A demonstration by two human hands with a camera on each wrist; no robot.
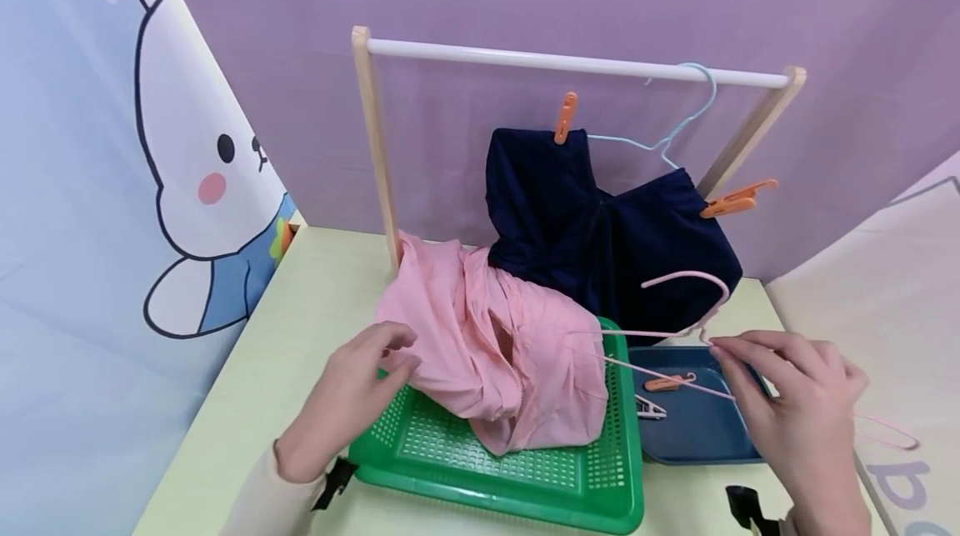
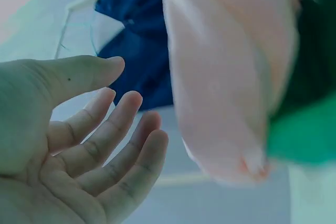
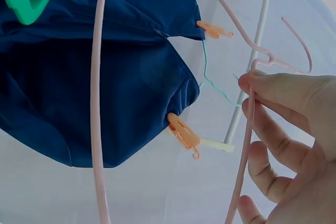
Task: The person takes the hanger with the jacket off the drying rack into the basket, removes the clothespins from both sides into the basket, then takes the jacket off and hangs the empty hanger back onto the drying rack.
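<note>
A pink wire hanger [image 1: 682, 277] is pinched near its neck between the thumb and fingers of my right hand [image 1: 798, 394]. Its far end overlaps a crumpled pink garment [image 1: 450, 311], which has a zip down its opening. That garment lies over a green plastic basket [image 1: 495, 500]. Beside the garment's left side is my left hand [image 1: 356, 390], fingers loosely bent and holding nothing; the left wrist view shows the palm [image 2: 58, 192] bare. In the right wrist view the hanger's neck [image 3: 262, 61] rises above my thumb, with the hook past it.
Navy trousers [image 1: 607, 227] hang from a light blue hanger [image 1: 693, 115] on the white rail [image 1: 525, 59], held by orange clothespins [image 1: 566, 117]. A dark blue tray [image 1: 705, 436] with several clothespins stands right of the basket. Wooden posts [image 1: 375, 144] carry the rail.
</note>
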